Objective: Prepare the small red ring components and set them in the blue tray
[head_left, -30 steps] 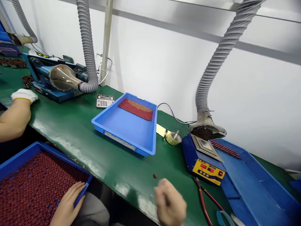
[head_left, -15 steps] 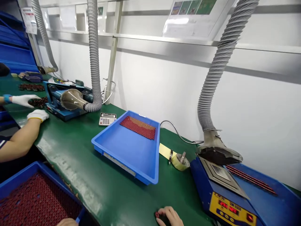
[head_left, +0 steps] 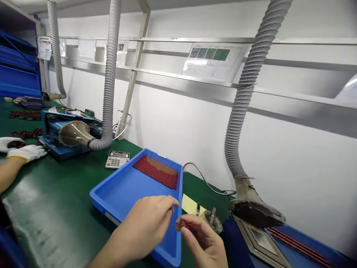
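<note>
A green-topped workbench [head_left: 55,208] runs along a white wall under grey ribbed extraction hoses [head_left: 242,100]. Above the near edge of a shallow blue plastic tray [head_left: 125,190], the right hand [head_left: 205,242] pinches a small red ring-shaped part [head_left: 182,224] between thumb and fingertip, while the left hand [head_left: 145,227] reaches towards it, fingers loosely curled and holding nothing. The ring looks light and rigid (easy to flick away), best gripped by its outer rim. More red rings [head_left: 156,172] lie in neat rows at the tray's far end
</note>
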`<state>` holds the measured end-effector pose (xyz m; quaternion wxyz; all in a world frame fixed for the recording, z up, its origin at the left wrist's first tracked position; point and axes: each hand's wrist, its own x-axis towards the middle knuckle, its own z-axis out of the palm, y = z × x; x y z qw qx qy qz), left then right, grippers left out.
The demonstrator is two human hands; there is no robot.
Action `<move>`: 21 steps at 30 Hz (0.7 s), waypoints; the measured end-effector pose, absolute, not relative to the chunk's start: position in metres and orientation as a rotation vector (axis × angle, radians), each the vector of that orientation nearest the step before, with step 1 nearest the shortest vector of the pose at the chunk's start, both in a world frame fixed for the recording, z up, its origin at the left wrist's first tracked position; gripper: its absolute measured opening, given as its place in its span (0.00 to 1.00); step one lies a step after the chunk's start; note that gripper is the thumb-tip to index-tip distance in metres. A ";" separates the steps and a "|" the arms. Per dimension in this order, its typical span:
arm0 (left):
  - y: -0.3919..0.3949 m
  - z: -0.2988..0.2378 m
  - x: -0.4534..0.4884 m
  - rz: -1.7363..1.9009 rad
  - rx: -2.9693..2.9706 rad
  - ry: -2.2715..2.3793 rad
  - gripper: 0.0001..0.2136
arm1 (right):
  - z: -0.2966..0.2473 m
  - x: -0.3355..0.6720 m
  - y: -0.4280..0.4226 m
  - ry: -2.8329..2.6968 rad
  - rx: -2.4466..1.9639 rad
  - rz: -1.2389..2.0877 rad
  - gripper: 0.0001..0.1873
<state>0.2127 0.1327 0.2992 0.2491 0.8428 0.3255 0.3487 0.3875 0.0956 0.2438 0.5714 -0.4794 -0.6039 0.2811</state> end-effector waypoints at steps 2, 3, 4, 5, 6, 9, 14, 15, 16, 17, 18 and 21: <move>0.136 0.293 0.230 0.992 2.173 0.780 0.12 | 0.253 0.382 0.108 -1.278 -0.992 0.629 0.08; 0.138 0.289 0.236 1.012 2.123 0.751 0.12 | 0.254 0.381 0.113 -1.270 -0.977 0.616 0.08; 0.139 0.285 0.242 1.035 2.088 0.741 0.12 | 0.253 0.381 0.117 -1.283 -0.992 0.600 0.09; 0.142 0.281 0.247 1.064 2.064 0.738 0.12 | 0.251 0.382 0.120 -1.303 -1.025 0.579 0.10; 0.144 0.278 0.251 1.094 2.048 0.737 0.11 | 0.249 0.384 0.121 -1.320 -1.062 0.552 0.10; 0.152 0.273 0.262 1.195 1.982 0.688 0.09 | 0.245 0.393 0.123 -1.313 -1.141 0.476 0.12; 0.167 0.271 0.273 1.072 1.517 0.553 0.03 | 0.252 0.409 0.122 -1.274 -1.024 0.671 0.11; 0.170 0.270 0.273 1.000 1.394 0.498 0.04 | 0.254 0.412 0.122 -1.299 -0.982 0.739 0.12; 0.173 0.269 0.274 0.932 1.287 0.434 0.05 | 0.255 0.414 0.122 -1.327 -0.952 0.800 0.11; 0.175 0.267 0.274 0.876 1.204 0.371 0.06 | 0.257 0.416 0.122 -1.345 -0.936 0.851 0.10; 0.178 0.266 0.275 0.837 1.147 0.316 0.07 | 0.257 0.418 0.121 -1.350 -0.928 0.892 0.08; 0.182 0.262 0.276 0.781 1.104 0.238 0.07 | 0.257 0.417 0.122 -1.330 -0.903 0.942 0.05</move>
